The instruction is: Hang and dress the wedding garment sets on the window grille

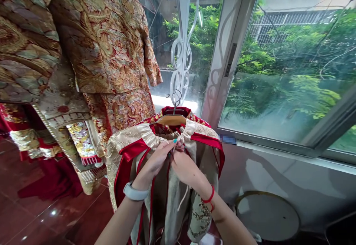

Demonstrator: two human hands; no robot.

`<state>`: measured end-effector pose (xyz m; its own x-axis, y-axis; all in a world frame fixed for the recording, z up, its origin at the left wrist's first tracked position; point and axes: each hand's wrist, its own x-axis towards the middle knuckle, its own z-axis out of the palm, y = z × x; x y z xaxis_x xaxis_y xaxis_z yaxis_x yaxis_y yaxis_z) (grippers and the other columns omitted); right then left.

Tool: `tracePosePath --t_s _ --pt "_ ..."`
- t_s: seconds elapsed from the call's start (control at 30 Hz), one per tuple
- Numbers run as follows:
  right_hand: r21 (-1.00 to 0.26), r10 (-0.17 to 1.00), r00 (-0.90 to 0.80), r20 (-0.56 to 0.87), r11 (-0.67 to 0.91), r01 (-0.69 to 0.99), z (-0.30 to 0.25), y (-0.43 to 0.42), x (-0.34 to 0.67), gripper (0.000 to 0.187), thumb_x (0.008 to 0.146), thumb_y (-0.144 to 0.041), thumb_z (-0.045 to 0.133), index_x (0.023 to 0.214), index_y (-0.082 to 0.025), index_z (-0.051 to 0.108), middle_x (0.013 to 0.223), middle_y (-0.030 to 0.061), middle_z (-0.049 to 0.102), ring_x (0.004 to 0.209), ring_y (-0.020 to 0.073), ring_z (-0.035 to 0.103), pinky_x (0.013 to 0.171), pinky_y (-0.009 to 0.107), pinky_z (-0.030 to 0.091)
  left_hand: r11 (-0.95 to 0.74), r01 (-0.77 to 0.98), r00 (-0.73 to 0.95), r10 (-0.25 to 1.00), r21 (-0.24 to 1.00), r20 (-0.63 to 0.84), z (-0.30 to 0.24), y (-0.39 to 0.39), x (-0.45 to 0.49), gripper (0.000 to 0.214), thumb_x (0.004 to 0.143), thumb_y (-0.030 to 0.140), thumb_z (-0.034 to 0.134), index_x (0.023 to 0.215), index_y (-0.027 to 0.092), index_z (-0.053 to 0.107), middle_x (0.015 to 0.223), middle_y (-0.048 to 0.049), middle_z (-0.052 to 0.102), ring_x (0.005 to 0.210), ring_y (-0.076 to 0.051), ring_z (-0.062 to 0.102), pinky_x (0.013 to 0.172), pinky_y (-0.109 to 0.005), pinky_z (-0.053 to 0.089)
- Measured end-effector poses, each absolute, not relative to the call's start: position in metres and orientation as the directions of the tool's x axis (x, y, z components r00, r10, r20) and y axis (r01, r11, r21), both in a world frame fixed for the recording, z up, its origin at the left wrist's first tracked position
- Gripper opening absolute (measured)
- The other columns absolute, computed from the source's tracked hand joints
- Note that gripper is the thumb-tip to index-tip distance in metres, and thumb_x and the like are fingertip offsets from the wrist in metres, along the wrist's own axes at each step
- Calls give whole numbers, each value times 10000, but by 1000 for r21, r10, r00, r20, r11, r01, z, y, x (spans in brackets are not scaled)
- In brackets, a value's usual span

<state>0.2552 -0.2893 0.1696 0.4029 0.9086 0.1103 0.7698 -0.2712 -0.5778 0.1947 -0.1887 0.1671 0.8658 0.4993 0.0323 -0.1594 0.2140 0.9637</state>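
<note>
A red and cream embroidered jacket (164, 185) hangs open on a wooden hanger (171, 119), which is hooked on a white scrolled metal rack (181, 63). My left hand (154, 162) and my right hand (187, 170) meet at its gathered cream collar (164, 133). Both pinch a thin tie (174, 151) at the neck, partly hidden by my fingers. A pale cord (182, 198) hangs below my right hand. A white watch (135, 191) circles my left wrist, and red string (208, 197) circles my right.
Gold and red brocade garments (105, 41) hang close on the left, above a dark red tiled floor (55, 215). A glass window (286, 70) stands to the right, above a white sill. A round pale tabletop or stool (267, 215) sits low at right.
</note>
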Motion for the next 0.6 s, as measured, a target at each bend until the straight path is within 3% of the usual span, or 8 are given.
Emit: tracePosePath --t_s 0.1,0.2,0.3,0.37,0.43,0.5,0.6 --pt "-483 980 161 120 -84 872 175 -320 255 259 969 -180 381 1018 -125 630 991 140 691 913 242 649 830 366 489 225 -155 856 517 962 17 161 -191 194 382 658 521 755 729 182 594 593 69 508 545 -89 498 594 -235 446" --pt "-470 902 114 417 106 876 181 -340 270 241 972 -166 439 1140 -209 606 1093 68 673 1014 185 623 903 325 495 155 -103 860 510 983 10 155 -193 187 393 708 553 701 734 188 560 548 99 414 464 -65 392 501 -210 374" --pt "-259 756 63 652 144 955 173 -334 291 352 976 -117 420 1284 -239 539 1255 71 630 1131 175 582 943 332 482 -35 -17 845 533 999 33 150 -202 176 359 776 551 609 772 193 582 541 70 460 530 -120 476 527 -239 395" --pt "-33 757 -107 644 168 985 162 -319 302 312 968 -108 448 1227 -208 589 1144 80 683 1053 189 614 858 331 499 -165 13 820 565 986 84 150 -211 166 313 804 501 564 850 194 606 607 29 561 658 -178 566 615 -280 446" --pt "108 769 -214 602 187 976 153 -305 309 235 962 -119 480 1123 -177 641 926 65 709 880 186 635 732 309 494 -295 59 803 581 954 130 152 -221 156 287 815 440 535 952 194 589 761 -19 656 791 -221 614 711 -317 472" --pt "160 751 -263 606 209 965 150 -295 311 223 978 -141 457 1090 -163 649 832 52 688 798 176 619 691 295 480 -411 170 774 618 896 137 155 -230 147 328 831 401 496 1076 186 522 891 -63 688 839 -247 640 748 -347 477" --pt "184 724 -274 633 204 962 156 -289 307 331 1007 -138 350 1261 -140 562 898 64 690 807 174 605 706 295 484 -539 415 711 695 733 108 156 -238 139 437 905 352 341 1279 130 381 909 -127 699 817 -295 674 715 -377 461"
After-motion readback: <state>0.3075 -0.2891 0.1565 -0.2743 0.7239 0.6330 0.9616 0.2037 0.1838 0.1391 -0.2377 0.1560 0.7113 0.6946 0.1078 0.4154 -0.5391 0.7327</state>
